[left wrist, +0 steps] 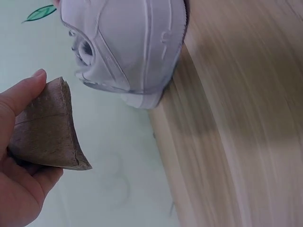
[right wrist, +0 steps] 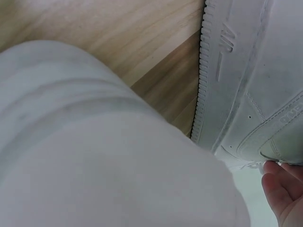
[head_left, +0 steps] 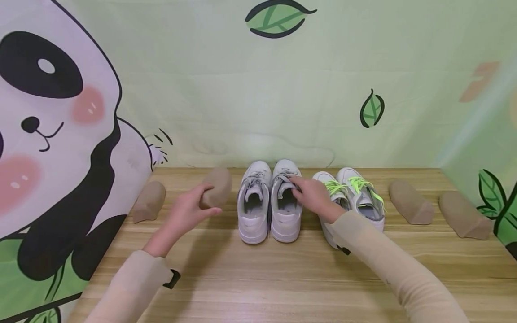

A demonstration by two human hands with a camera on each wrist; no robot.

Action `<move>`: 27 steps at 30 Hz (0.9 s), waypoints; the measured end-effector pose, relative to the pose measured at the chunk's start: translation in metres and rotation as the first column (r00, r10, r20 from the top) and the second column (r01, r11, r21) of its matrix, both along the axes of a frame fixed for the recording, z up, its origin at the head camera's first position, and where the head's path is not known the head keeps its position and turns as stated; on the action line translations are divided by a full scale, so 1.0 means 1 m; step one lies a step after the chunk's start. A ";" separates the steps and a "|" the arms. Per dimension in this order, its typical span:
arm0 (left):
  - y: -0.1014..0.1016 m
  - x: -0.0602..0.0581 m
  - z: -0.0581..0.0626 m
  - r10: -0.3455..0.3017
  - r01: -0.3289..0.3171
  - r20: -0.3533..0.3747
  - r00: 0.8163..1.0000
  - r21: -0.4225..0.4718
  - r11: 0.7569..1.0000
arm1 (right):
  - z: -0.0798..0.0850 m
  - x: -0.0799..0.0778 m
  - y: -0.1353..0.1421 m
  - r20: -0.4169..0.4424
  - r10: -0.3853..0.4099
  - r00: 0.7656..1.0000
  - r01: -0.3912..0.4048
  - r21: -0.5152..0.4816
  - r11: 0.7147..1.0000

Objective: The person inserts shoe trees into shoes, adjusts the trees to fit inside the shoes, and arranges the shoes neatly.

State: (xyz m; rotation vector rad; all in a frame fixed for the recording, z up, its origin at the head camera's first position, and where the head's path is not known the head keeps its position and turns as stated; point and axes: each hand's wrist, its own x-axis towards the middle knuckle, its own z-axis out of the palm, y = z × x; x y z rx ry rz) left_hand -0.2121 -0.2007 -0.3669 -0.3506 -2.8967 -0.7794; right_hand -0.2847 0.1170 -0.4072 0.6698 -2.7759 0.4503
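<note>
My left hand [head_left: 187,206] holds a brown moulded-pulp shoe insert [head_left: 218,187] above the floor, left of the middle pair of sneakers. In the left wrist view, thumb and fingers grip the insert [left wrist: 45,127] from opposite sides. The left white sneaker [head_left: 253,211] of that pair stands flat, its heel toward me. Beside it is the right white sneaker [head_left: 286,220] with grey laces. My right hand [head_left: 313,195] pinches this sneaker near its tongue and laces. The right wrist view shows curled fingertips [right wrist: 274,184] at the shoe's upper edge; the exact contact is partly hidden.
White sneakers with neon-green laces [head_left: 365,197] stand to the right, partly behind my right forearm. Loose brown inserts lie at the far left [head_left: 149,202] and right, one insert [head_left: 412,202] beside another [head_left: 464,215]. A printed cloth backdrop [head_left: 202,112] rises behind the wood-grain surface [head_left: 258,278].
</note>
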 end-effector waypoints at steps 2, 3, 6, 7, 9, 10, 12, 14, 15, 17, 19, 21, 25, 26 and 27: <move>0.003 0.001 0.002 -0.012 0.012 -0.001 1.000 -0.002 1.000 | 0.000 -0.001 0.000 -0.009 -0.002 1.000 0.002 0.000 1.000; 0.005 0.002 0.004 -0.021 0.021 -0.003 1.000 -0.003 1.000 | 0.000 -0.002 0.000 -0.015 0.001 1.000 -0.001 -0.002 1.000; 0.010 0.004 0.008 -0.040 0.040 -0.010 0.999 -0.015 0.999 | 0.000 -0.004 0.001 -0.030 0.005 1.000 -0.005 0.005 1.000; 0.011 0.005 0.009 -0.049 0.048 -0.011 0.999 -0.017 0.999 | 0.001 -0.004 0.001 -0.031 0.007 0.999 -0.006 0.008 1.000; 0.014 0.006 0.011 -0.065 0.065 -0.012 0.998 -0.021 0.998 | 0.002 -0.005 0.001 -0.038 0.007 0.999 -0.006 0.020 1.000; 0.016 0.007 0.013 -0.071 0.071 -0.011 0.997 -0.023 0.997 | 0.003 -0.005 0.001 -0.040 0.006 0.999 -0.004 0.028 1.000; 0.019 0.009 0.015 -0.086 0.086 -0.013 0.996 -0.024 0.996 | 0.004 -0.006 0.000 -0.040 0.005 0.999 -0.004 0.043 0.999; 0.022 0.010 0.017 -0.102 0.102 -0.018 0.995 -0.028 0.994 | 0.006 -0.006 0.000 -0.042 0.006 0.999 -0.003 0.058 0.998; 0.023 0.011 0.018 -0.108 0.108 -0.018 0.994 -0.029 0.994 | 0.007 -0.006 0.000 -0.039 0.008 0.999 -0.006 0.061 0.998; 0.026 0.012 0.019 -0.123 0.122 -0.018 0.992 -0.031 0.992 | 0.010 -0.005 -0.001 -0.041 0.012 0.999 -0.009 0.071 0.997; 0.030 0.013 0.021 -0.138 0.138 -0.011 0.990 -0.030 0.990 | 0.011 -0.004 -0.002 -0.046 0.017 0.999 -0.013 0.084 0.996; 0.034 0.015 0.023 -0.156 0.156 -0.008 0.988 -0.029 0.987 | 0.012 -0.004 -0.002 -0.052 0.025 0.998 -0.019 0.101 0.995; 0.041 0.017 0.026 -0.199 0.198 -0.015 0.980 -0.046 0.979 | 0.013 -0.003 -0.003 -0.070 0.037 0.997 -0.028 0.131 0.991; 0.043 0.018 0.026 -0.208 0.207 -0.015 0.978 -0.051 0.977 | 0.013 -0.003 -0.003 -0.075 0.039 0.996 -0.029 0.135 0.990; 0.045 0.018 0.027 -0.214 0.213 -0.011 0.977 -0.055 0.975 | 0.013 -0.003 -0.003 -0.081 0.042 0.996 -0.031 0.136 0.990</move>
